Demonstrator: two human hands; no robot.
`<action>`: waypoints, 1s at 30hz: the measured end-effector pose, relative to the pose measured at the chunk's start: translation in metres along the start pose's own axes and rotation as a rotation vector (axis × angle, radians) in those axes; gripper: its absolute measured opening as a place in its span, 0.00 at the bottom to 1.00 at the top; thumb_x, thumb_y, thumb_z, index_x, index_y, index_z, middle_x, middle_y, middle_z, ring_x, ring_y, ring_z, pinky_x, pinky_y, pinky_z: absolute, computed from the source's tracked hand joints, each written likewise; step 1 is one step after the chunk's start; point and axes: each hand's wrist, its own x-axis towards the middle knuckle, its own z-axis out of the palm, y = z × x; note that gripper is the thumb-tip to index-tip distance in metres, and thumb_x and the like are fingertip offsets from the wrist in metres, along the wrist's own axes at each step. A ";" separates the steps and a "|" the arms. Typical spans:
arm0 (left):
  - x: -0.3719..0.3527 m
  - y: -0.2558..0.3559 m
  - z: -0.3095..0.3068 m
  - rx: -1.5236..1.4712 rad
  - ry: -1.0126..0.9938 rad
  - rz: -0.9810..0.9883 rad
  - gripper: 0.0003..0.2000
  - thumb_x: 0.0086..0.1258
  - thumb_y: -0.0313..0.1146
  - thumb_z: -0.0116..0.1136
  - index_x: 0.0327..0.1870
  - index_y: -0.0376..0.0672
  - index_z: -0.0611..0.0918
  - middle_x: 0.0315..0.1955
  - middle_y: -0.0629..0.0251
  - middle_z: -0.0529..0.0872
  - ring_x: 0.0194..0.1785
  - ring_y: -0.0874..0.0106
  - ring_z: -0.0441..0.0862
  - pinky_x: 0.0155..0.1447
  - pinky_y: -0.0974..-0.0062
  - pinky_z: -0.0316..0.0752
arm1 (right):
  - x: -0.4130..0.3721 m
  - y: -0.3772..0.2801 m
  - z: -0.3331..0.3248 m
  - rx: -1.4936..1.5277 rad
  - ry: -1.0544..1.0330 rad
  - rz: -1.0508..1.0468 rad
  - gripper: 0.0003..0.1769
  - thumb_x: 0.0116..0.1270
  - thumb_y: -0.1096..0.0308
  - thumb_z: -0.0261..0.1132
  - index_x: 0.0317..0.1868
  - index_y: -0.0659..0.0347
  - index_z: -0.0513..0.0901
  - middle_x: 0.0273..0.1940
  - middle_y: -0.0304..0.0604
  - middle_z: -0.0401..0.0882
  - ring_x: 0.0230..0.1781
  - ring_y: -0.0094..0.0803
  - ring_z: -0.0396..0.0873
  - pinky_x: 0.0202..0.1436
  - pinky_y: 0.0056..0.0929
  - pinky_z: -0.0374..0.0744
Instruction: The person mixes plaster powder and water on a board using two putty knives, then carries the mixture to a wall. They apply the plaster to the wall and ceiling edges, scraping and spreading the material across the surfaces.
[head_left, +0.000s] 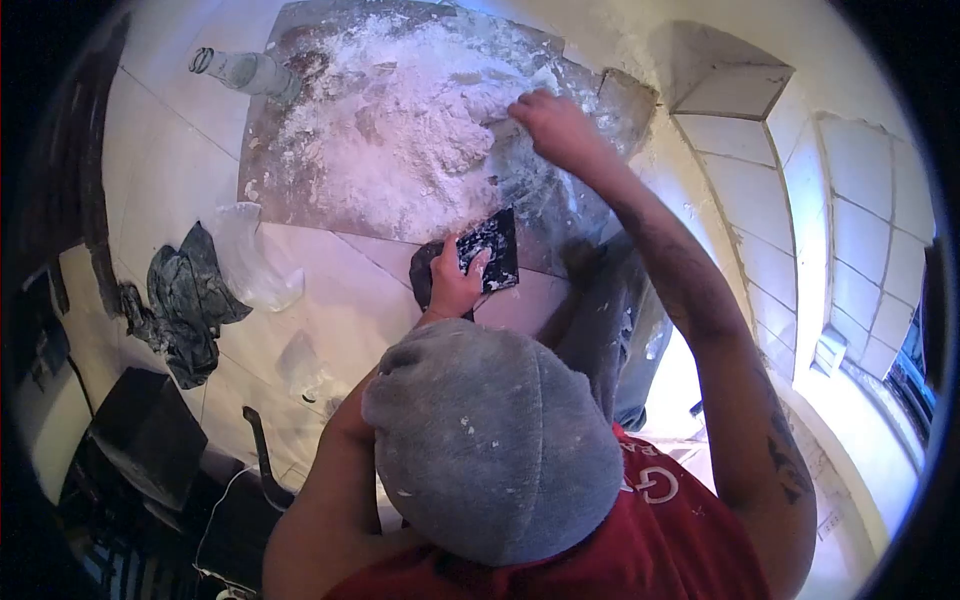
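My left hand (pixel 460 285) grips a black rectangular plate (pixel 492 248) smeared with white, near the front edge of the powder-covered board. My right hand (pixel 562 132) is closed at the right side of a heap of white powder (pixel 420 120). What its fingers hold, if anything, I cannot make out. The powder spreads over a dark flat board (pixel 275 195) on the tiled floor. At the board's upper left lies a clear glass bottle (pixel 245 72), partly dusted white.
A crumpled dark bag (pixel 190 295) and a translucent plastic bag (pixel 255 260) lie on the left. A black box (pixel 148 435) stands lower left. A tiled ledge (pixel 735 170) runs along the right. A grey cap (pixel 490 440) and red shirt (pixel 640 530) fill the lower middle.
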 end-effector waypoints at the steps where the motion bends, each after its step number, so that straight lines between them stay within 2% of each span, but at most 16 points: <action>1: 0.001 0.004 -0.001 -0.023 -0.005 -0.009 0.17 0.60 0.32 0.62 0.46 0.34 0.73 0.29 0.47 0.83 0.34 0.51 0.83 0.38 0.62 0.76 | -0.002 -0.010 0.014 -0.014 0.037 -0.059 0.16 0.51 0.79 0.55 0.42 0.62 0.76 0.41 0.47 0.76 0.48 0.46 0.73 0.47 0.41 0.75; 4: 0.008 0.014 -0.003 -0.096 -0.003 -0.012 0.16 0.60 0.31 0.62 0.45 0.34 0.73 0.29 0.47 0.83 0.33 0.51 0.83 0.37 0.62 0.76 | -0.014 -0.035 0.015 -0.143 -0.177 -0.040 0.12 0.51 0.77 0.56 0.39 0.63 0.77 0.41 0.47 0.76 0.49 0.45 0.73 0.47 0.41 0.74; 8: 0.008 0.023 -0.006 -0.145 -0.016 -0.018 0.14 0.61 0.31 0.62 0.43 0.34 0.74 0.29 0.46 0.83 0.34 0.50 0.83 0.37 0.63 0.76 | -0.004 -0.005 -0.014 -0.054 0.096 -0.001 0.14 0.53 0.77 0.56 0.42 0.60 0.78 0.42 0.48 0.77 0.48 0.46 0.74 0.50 0.43 0.74; 9: 0.006 0.024 -0.006 -0.057 0.031 0.022 0.13 0.61 0.31 0.61 0.41 0.34 0.74 0.29 0.46 0.83 0.34 0.50 0.83 0.36 0.63 0.76 | 0.001 0.000 -0.025 -0.054 0.089 0.022 0.16 0.53 0.78 0.55 0.43 0.59 0.79 0.43 0.49 0.78 0.47 0.46 0.76 0.50 0.43 0.75; 12: 0.007 0.022 -0.007 -0.135 -0.028 -0.045 0.14 0.61 0.31 0.62 0.42 0.34 0.73 0.29 0.46 0.83 0.34 0.50 0.83 0.36 0.62 0.76 | 0.005 -0.003 0.005 -0.084 0.011 0.038 0.14 0.53 0.78 0.55 0.42 0.60 0.78 0.42 0.49 0.77 0.45 0.46 0.76 0.49 0.43 0.75; 13: 0.007 0.016 -0.005 -0.119 -0.027 -0.045 0.14 0.61 0.32 0.62 0.42 0.34 0.73 0.28 0.47 0.83 0.34 0.50 0.83 0.37 0.61 0.75 | 0.000 -0.012 0.017 -0.144 -0.072 -0.015 0.13 0.54 0.77 0.56 0.41 0.60 0.78 0.40 0.48 0.77 0.44 0.45 0.77 0.49 0.42 0.75; 16: 0.006 0.016 -0.004 -0.101 -0.003 -0.023 0.15 0.61 0.32 0.62 0.42 0.34 0.73 0.28 0.47 0.83 0.34 0.49 0.82 0.38 0.60 0.75 | -0.011 -0.018 0.017 -0.066 -0.054 -0.033 0.12 0.53 0.77 0.56 0.39 0.61 0.78 0.40 0.48 0.77 0.43 0.46 0.77 0.48 0.41 0.76; 19: 0.009 0.014 -0.002 -0.121 0.010 0.035 0.14 0.60 0.32 0.62 0.42 0.35 0.73 0.28 0.48 0.83 0.34 0.50 0.83 0.37 0.61 0.75 | -0.004 0.001 -0.002 0.006 0.072 0.024 0.11 0.52 0.78 0.55 0.37 0.62 0.79 0.39 0.50 0.78 0.43 0.48 0.77 0.47 0.42 0.77; 20: 0.007 0.015 -0.002 -0.114 0.028 0.052 0.14 0.60 0.32 0.62 0.43 0.35 0.73 0.28 0.47 0.83 0.33 0.50 0.83 0.36 0.61 0.75 | -0.003 0.002 -0.002 0.008 0.045 0.059 0.11 0.52 0.78 0.55 0.37 0.63 0.79 0.39 0.50 0.78 0.43 0.49 0.77 0.47 0.43 0.77; 21: 0.007 0.020 -0.006 -0.146 -0.042 -0.033 0.15 0.60 0.32 0.62 0.43 0.35 0.73 0.30 0.46 0.83 0.34 0.50 0.82 0.38 0.61 0.75 | 0.000 0.002 0.000 0.010 0.020 0.093 0.11 0.52 0.78 0.55 0.37 0.63 0.79 0.38 0.51 0.78 0.43 0.49 0.78 0.47 0.43 0.77; 22: 0.003 0.018 -0.004 -0.114 -0.021 -0.033 0.15 0.60 0.32 0.62 0.43 0.35 0.73 0.30 0.46 0.83 0.35 0.50 0.82 0.39 0.61 0.75 | 0.005 0.006 0.002 0.003 0.005 0.124 0.11 0.52 0.79 0.55 0.36 0.63 0.79 0.38 0.51 0.78 0.43 0.50 0.78 0.47 0.44 0.77; 24: 0.005 0.016 -0.002 -0.046 0.029 -0.009 0.15 0.61 0.32 0.62 0.44 0.35 0.73 0.31 0.46 0.83 0.36 0.50 0.82 0.41 0.60 0.75 | -0.003 -0.007 0.038 -0.090 -0.034 0.081 0.11 0.52 0.79 0.55 0.37 0.62 0.79 0.37 0.51 0.78 0.40 0.51 0.78 0.46 0.44 0.77; 25: 0.004 0.016 -0.004 -0.078 -0.027 -0.086 0.15 0.61 0.33 0.62 0.44 0.35 0.73 0.32 0.46 0.83 0.37 0.49 0.82 0.42 0.60 0.74 | -0.006 -0.013 0.030 -0.050 -0.034 0.054 0.12 0.52 0.79 0.55 0.37 0.62 0.79 0.37 0.51 0.78 0.40 0.51 0.78 0.45 0.45 0.77; 26: 0.007 0.014 -0.004 -0.079 -0.023 -0.065 0.16 0.61 0.34 0.62 0.44 0.35 0.73 0.31 0.47 0.83 0.37 0.49 0.82 0.42 0.60 0.74 | -0.009 -0.016 0.022 -0.004 -0.041 0.032 0.12 0.51 0.79 0.55 0.36 0.62 0.80 0.37 0.51 0.79 0.40 0.51 0.78 0.45 0.45 0.77; 29: 0.009 0.019 -0.005 -0.136 -0.032 0.006 0.16 0.61 0.34 0.62 0.44 0.35 0.73 0.29 0.47 0.82 0.35 0.49 0.82 0.39 0.59 0.74 | 0.002 0.008 0.000 0.013 -0.074 0.152 0.13 0.49 0.80 0.56 0.36 0.62 0.80 0.38 0.52 0.80 0.41 0.51 0.78 0.46 0.45 0.77; 30: 0.005 0.006 0.000 -0.015 -0.019 -0.024 0.15 0.61 0.33 0.62 0.44 0.35 0.73 0.29 0.47 0.82 0.35 0.50 0.82 0.39 0.61 0.75 | 0.008 0.018 -0.006 0.000 -0.015 0.145 0.13 0.48 0.80 0.56 0.35 0.62 0.81 0.38 0.53 0.80 0.42 0.51 0.78 0.46 0.44 0.77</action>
